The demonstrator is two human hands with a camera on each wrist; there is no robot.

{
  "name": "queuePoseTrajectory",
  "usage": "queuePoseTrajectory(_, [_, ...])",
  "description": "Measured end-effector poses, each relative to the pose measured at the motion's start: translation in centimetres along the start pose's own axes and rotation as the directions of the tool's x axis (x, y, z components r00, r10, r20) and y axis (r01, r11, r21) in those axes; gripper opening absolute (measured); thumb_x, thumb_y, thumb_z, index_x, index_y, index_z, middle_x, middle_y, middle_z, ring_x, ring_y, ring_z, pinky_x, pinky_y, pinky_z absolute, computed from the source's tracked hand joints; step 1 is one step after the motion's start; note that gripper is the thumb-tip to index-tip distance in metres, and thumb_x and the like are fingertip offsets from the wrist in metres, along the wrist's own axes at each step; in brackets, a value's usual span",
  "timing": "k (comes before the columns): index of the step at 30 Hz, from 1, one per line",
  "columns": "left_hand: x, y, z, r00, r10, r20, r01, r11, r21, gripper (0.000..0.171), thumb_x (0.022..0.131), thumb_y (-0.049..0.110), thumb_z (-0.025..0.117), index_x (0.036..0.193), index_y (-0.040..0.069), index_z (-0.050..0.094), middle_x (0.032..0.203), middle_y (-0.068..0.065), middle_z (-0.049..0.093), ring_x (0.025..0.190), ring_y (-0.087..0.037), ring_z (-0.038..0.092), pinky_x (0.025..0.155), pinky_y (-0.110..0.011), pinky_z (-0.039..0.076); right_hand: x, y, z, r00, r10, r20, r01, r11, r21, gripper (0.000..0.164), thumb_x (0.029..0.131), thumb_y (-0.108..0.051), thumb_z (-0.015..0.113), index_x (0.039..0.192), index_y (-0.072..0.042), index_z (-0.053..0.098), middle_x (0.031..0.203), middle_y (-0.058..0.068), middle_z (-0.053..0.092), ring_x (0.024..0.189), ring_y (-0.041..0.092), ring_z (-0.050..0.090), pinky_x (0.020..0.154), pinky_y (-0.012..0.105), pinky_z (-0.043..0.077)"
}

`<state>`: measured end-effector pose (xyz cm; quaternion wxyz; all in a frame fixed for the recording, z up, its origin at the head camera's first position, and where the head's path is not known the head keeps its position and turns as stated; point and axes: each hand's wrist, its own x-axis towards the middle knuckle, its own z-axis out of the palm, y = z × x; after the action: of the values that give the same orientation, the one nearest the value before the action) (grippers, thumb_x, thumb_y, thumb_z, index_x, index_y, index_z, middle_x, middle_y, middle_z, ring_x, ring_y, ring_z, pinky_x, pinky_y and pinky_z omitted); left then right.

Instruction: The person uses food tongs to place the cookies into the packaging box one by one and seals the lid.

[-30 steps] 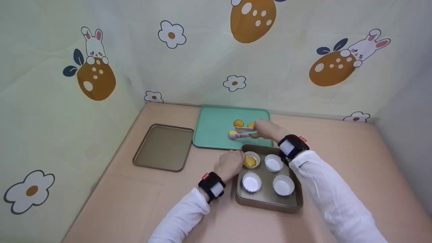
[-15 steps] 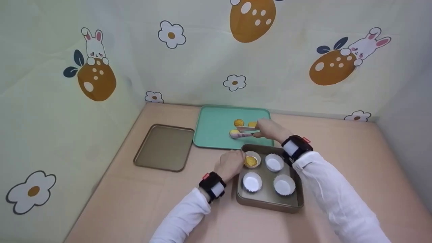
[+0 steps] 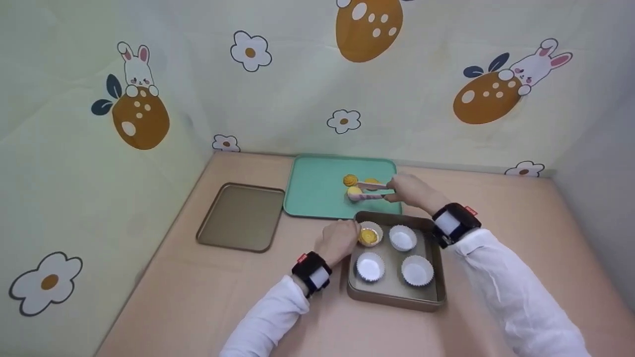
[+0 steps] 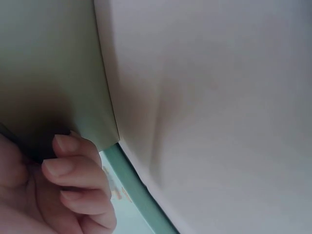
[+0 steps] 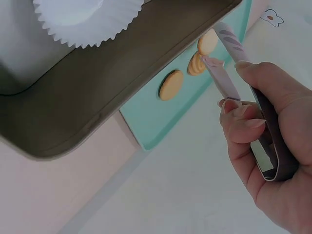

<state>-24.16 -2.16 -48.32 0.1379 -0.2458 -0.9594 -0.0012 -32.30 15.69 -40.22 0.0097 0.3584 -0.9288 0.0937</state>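
Note:
My right hand point(image 3: 414, 191) grips a pair of tongs point(image 5: 224, 83), their tips pointing left above the green tray point(image 3: 317, 188). At the tips is a round pale-yellow cookie point(image 3: 354, 193), with a shadow on the tray below it. A swirled cookie point(image 3: 350, 180) and another round cookie point(image 5: 171, 85) lie on the tray. My left hand point(image 3: 337, 241) holds the far left side of a square brown baking tin point(image 3: 397, 301), fingers curled at its wall. White paper cups point(image 3: 416, 271) stand in the tin; the far left one contains a yellow cookie point(image 3: 368, 236).
A flat brown tray point(image 3: 240, 218) lies on the peach tabletop point(image 3: 208, 297) to the left, touching or nearly touching the green tray. The tin stands in front of the green tray's right end. A patterned cloth wall point(image 3: 297, 89) rises behind.
The right hand and tongs have moved right and slightly back, and the pale-yellow cookie has shifted with their tips. The left hand and the tin have stayed in place.

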Motion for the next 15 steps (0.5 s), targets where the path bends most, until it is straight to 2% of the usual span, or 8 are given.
queuePoseTrajectory(8, [0.0,0.0,0.2,0.999,-0.007,-0.037,0.007,1.000,0.016,0.009,0.071,0.016,0.040,0.064,0.012,0.042,0.054,0.000,0.039,0.046,-0.017,0.039,0.029,-0.027,0.028,-2.9,0.6,-1.9,0.998,0.011,-0.057,-0.010,1.000,0.010,0.016,0.064,-0.025,0.053,0.059,-0.010,0.051,0.044,-0.006,0.038,0.038,0.006,0.030,0.033,0.020,0.026])
queuePoseTrajectory(15, [0.0,0.1,0.2,0.999,-0.019,-0.031,0.019,1.000,-0.001,0.011,0.073,0.017,0.038,0.064,0.011,0.043,0.054,-0.001,0.040,0.045,-0.016,0.039,0.028,-0.027,0.027,-6.9,0.1,-3.5,0.993,-0.020,-0.115,0.016,0.999,-0.035,0.015,0.065,-0.022,0.053,0.067,-0.007,0.050,0.051,-0.003,0.037,0.040,0.008,0.033,0.032,0.019,0.027])
